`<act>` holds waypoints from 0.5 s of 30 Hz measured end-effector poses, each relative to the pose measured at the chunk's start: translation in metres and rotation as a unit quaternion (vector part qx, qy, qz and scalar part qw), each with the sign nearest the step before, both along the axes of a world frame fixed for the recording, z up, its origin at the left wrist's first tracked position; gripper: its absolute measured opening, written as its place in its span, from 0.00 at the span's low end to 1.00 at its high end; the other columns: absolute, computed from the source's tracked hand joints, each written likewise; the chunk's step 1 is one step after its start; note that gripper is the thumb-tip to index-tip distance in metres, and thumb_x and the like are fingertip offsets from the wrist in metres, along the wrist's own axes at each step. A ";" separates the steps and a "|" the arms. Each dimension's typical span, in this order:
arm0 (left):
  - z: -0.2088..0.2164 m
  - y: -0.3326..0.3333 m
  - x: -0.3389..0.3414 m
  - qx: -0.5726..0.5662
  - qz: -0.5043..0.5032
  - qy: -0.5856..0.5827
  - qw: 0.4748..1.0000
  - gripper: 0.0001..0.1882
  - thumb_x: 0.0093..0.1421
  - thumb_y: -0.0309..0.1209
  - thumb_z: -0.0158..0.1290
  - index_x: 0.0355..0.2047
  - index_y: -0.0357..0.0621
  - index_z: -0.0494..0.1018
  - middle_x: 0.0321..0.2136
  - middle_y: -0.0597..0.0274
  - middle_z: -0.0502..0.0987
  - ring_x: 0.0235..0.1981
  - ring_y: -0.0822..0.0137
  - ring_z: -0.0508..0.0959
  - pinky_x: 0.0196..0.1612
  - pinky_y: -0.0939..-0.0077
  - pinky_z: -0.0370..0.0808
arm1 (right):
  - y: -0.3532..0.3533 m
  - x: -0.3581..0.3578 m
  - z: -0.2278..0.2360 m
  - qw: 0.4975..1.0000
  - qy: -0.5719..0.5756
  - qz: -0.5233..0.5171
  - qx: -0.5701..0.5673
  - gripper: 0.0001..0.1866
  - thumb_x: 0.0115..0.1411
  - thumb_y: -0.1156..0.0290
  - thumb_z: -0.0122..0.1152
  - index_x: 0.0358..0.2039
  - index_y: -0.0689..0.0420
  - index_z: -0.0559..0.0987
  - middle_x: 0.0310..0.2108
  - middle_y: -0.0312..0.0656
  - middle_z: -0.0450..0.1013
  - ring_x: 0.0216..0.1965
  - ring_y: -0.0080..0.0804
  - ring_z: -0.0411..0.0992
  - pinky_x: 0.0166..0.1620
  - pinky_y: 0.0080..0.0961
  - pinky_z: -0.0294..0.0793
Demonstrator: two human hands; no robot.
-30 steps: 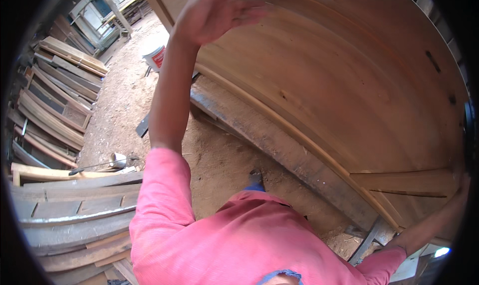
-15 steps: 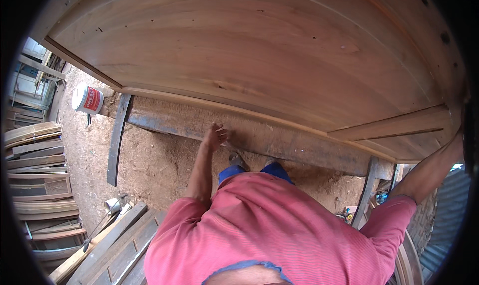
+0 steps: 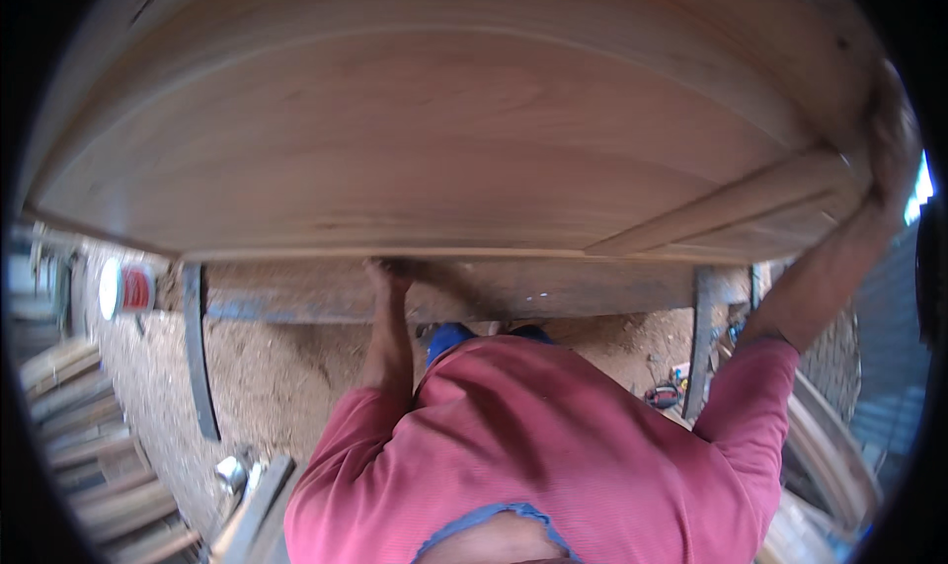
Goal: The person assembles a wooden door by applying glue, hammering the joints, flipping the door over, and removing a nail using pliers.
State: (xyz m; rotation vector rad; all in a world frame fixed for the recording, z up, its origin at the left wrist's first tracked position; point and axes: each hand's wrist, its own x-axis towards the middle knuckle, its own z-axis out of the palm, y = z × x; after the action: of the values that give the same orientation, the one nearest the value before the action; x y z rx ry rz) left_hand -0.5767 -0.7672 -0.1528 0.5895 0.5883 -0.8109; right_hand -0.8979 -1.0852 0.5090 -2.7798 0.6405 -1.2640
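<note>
A large framed wooden panel (image 3: 425, 149), light brown with raised rails, fills the upper part of the view. Its lower edge rests along a worn plank bench (image 3: 612, 292). My left hand (image 3: 391, 273) is at that lower edge, left of the middle, its fingers curled against the wood and partly hidden and blurred. Far to the right, my right hand (image 3: 894, 139) grips the panel's side edge with the arm stretched out; some of its fingers are out of sight behind the edge.
Dark legs (image 3: 200, 357) prop the bench at both ends. A white and red bucket (image 3: 126, 287) stands at left. Stacked boards (image 3: 109, 455) lie lower left, near a small metal can (image 3: 232, 473). A red and black tool (image 3: 664, 395) lies on the ground right of me.
My left hand has moved up from in front of the bench to the panel's lower edge. My right hand stays on the side edge. The view has turned, so the panel appears more level.
</note>
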 end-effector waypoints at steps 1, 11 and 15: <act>0.001 -0.007 -0.009 -0.047 -0.024 -0.056 0.997 0.32 0.63 0.50 0.42 0.58 0.37 0.62 0.54 0.51 0.68 0.54 0.53 0.70 0.55 0.53 0.71 | 0.000 -0.002 0.000 1.000 0.001 0.001 0.007 0.33 0.56 0.38 0.61 0.35 0.62 0.76 0.29 0.38 0.71 0.33 0.24 0.67 0.35 0.24 0.66; -0.062 -0.005 -0.013 0.400 -0.186 -0.676 0.591 0.38 0.49 0.51 0.61 0.57 0.48 0.66 0.52 0.57 0.74 0.51 0.53 0.75 0.52 0.52 0.73 | 0.022 0.000 0.037 0.997 0.050 -0.038 -0.046 0.38 0.50 0.32 0.63 0.20 0.63 0.77 0.16 0.33 0.68 0.22 0.20 0.67 0.24 0.23 0.65; -0.044 -0.009 -0.014 0.443 -0.110 -0.798 0.393 0.31 0.49 0.50 0.64 0.51 0.52 0.74 0.50 0.54 0.77 0.48 0.49 0.77 0.50 0.51 0.74 | 0.013 0.004 0.039 0.997 0.007 -0.076 -0.030 0.45 0.45 0.24 0.57 0.19 0.64 0.78 0.14 0.42 0.69 0.20 0.31 0.72 0.27 0.31 0.71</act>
State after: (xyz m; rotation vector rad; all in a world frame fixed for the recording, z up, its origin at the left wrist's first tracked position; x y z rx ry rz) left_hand -0.5907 -0.7758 -0.1971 2.0792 -1.0666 0.2622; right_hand -0.8943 -1.0721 0.5477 -2.8377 0.8448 -1.3121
